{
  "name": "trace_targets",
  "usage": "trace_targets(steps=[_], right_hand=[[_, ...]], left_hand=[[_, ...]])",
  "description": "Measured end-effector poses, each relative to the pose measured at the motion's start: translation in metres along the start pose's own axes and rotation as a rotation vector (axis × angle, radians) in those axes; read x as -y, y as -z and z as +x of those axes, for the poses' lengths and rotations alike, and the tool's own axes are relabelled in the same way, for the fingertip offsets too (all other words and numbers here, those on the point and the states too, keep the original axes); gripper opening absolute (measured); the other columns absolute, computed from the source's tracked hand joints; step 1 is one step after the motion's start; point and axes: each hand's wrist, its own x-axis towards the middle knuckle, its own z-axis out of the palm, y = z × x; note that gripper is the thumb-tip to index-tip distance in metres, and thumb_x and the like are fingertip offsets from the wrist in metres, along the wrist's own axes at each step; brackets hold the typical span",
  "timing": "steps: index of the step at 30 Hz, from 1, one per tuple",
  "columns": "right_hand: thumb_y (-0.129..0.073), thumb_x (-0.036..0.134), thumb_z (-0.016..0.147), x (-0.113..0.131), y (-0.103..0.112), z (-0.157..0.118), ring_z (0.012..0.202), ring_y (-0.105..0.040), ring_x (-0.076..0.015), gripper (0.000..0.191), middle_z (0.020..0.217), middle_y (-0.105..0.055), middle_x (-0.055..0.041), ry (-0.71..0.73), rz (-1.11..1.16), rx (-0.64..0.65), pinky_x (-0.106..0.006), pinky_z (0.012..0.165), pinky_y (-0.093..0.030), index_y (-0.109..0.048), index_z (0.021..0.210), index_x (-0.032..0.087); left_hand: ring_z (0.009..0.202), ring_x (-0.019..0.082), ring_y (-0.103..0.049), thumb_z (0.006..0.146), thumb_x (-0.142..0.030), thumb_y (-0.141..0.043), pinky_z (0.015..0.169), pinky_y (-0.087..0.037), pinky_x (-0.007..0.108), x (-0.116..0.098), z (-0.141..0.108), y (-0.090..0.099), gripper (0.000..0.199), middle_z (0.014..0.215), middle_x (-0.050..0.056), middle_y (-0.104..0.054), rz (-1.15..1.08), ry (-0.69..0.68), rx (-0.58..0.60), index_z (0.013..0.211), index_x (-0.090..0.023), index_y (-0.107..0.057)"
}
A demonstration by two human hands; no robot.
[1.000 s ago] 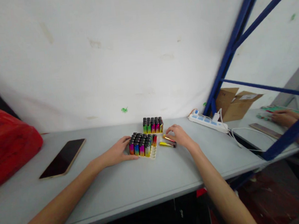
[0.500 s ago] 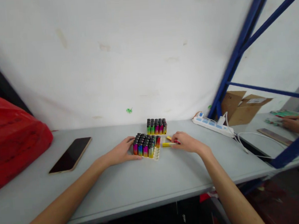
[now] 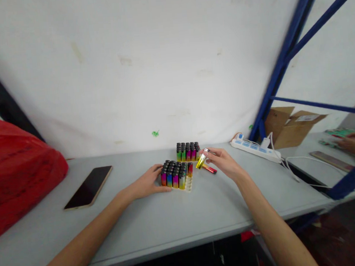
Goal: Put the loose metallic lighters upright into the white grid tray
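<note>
A pale tray [image 3: 186, 186] of upright multicoloured lighters [image 3: 175, 174] with black caps sits mid-table; a few holes at its front right corner show bare. My left hand [image 3: 149, 183] rests against the tray's left side. My right hand [image 3: 222, 162] holds a yellow lighter [image 3: 201, 160] tilted in the air just right of the tray. A red lighter [image 3: 210, 170] lies on the table under that hand. A second block of lighters [image 3: 187, 150] stands behind the tray.
A phone [image 3: 88, 187] lies face up at the left, beside a red bag [image 3: 16, 172]. A white power strip [image 3: 255, 147] with cables, a cardboard box [image 3: 285, 125] and a blue rack frame [image 3: 285, 57] are at the right. Another person's hand [image 3: 354, 142] works at far right.
My right hand has picked the yellow lighter up off the table and lifted it, tilted, beside the tray. The left hand stays on the tray.
</note>
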Motion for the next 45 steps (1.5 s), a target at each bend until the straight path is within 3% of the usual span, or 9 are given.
trace_targets(steps=[4,8,13,19,25,31,35,41,45], right_hand=[[-0.088,0.082,0.084,0.005,-0.019,-0.002,0.103,-0.075,-0.0246,0.063,0.110,-0.083,-0.0082,-0.036,0.158,0.072,-0.039,0.097,-0.061,-0.080,0.107,0.024],[-0.083,0.084,0.088,0.016,-0.036,-0.005,0.074,-0.066,-0.0177,0.061,0.083,-0.068,0.0014,-0.063,0.298,0.069,-0.034,0.079,-0.062,-0.065,0.105,0.028],[-0.075,0.095,0.085,0.020,-0.046,-0.005,0.053,-0.016,-0.0095,0.070,0.070,-0.036,0.0110,-0.143,0.309,0.087,-0.021,0.046,-0.019,-0.053,0.096,0.029],[-0.049,0.090,0.095,0.001,-0.054,0.001,0.051,-0.009,-0.0100,0.069,0.055,-0.017,0.0102,-0.275,0.161,-0.092,-0.026,0.047,-0.009,-0.028,0.067,0.030],[-0.048,0.069,0.098,-0.007,-0.060,0.000,0.050,-0.013,-0.0103,0.055,0.052,-0.024,0.0075,-0.266,0.080,-0.051,-0.026,0.045,-0.013,-0.029,0.063,0.031],[-0.053,0.088,0.096,-0.003,-0.056,0.004,0.048,-0.016,-0.0095,0.068,0.053,-0.025,0.0092,-0.265,0.082,-0.038,-0.025,0.046,-0.015,-0.037,0.067,0.029],[-0.060,0.095,0.093,0.006,-0.050,0.003,0.049,-0.020,-0.0094,0.069,0.062,-0.034,0.0109,-0.198,0.105,0.108,-0.023,0.046,-0.019,-0.059,0.091,0.026],[-0.063,0.083,0.103,0.027,-0.036,-0.008,0.067,-0.055,-0.0153,0.060,0.076,-0.058,0.0029,0.065,-0.112,0.255,-0.029,0.065,-0.050,-0.065,0.097,0.024],[-0.072,0.069,0.103,0.033,-0.027,-0.011,0.090,-0.069,-0.0217,0.045,0.096,-0.075,-0.0045,0.136,-0.299,0.250,-0.032,0.076,-0.056,-0.071,0.100,0.024]], left_hand=[[0.161,0.048,-0.054,0.084,-0.088,-0.086,0.139,-0.040,0.060,0.003,0.000,-0.001,0.105,0.172,0.022,-0.058,-0.008,-0.014,0.000,0.162,-0.021,-0.066],[0.161,0.046,-0.055,0.084,-0.088,-0.087,0.140,-0.040,0.057,0.002,-0.001,-0.002,0.103,0.171,0.019,-0.059,-0.018,-0.023,-0.014,0.161,-0.023,-0.067],[0.162,0.046,-0.054,0.083,-0.088,-0.087,0.140,-0.039,0.057,0.000,-0.001,-0.002,0.104,0.173,0.020,-0.058,-0.018,-0.010,-0.011,0.160,-0.023,-0.067],[0.161,0.046,-0.054,0.082,-0.085,-0.090,0.140,-0.040,0.057,-0.001,-0.001,-0.002,0.101,0.172,0.018,-0.059,-0.040,-0.015,-0.028,0.160,-0.024,-0.067],[0.161,0.046,-0.054,0.083,-0.084,-0.089,0.139,-0.040,0.058,-0.003,-0.001,-0.002,0.103,0.172,0.018,-0.060,-0.033,-0.028,-0.028,0.161,-0.023,-0.066],[0.160,0.046,-0.056,0.083,-0.083,-0.090,0.139,-0.041,0.058,-0.004,-0.002,-0.001,0.101,0.171,0.017,-0.061,-0.032,-0.025,-0.037,0.162,-0.024,-0.066],[0.160,0.046,-0.056,0.084,-0.082,-0.089,0.139,-0.041,0.057,-0.003,-0.002,-0.001,0.100,0.171,0.018,-0.060,-0.031,-0.028,-0.026,0.162,-0.024,-0.066],[0.159,0.048,-0.056,0.082,-0.084,-0.089,0.139,-0.041,0.058,-0.004,-0.001,-0.001,0.100,0.170,0.018,-0.061,-0.034,-0.023,-0.025,0.159,-0.023,-0.068],[0.160,0.047,-0.055,0.083,-0.084,-0.089,0.139,-0.041,0.058,-0.005,-0.001,-0.001,0.102,0.170,0.018,-0.061,-0.042,-0.018,-0.024,0.161,-0.023,-0.066]])
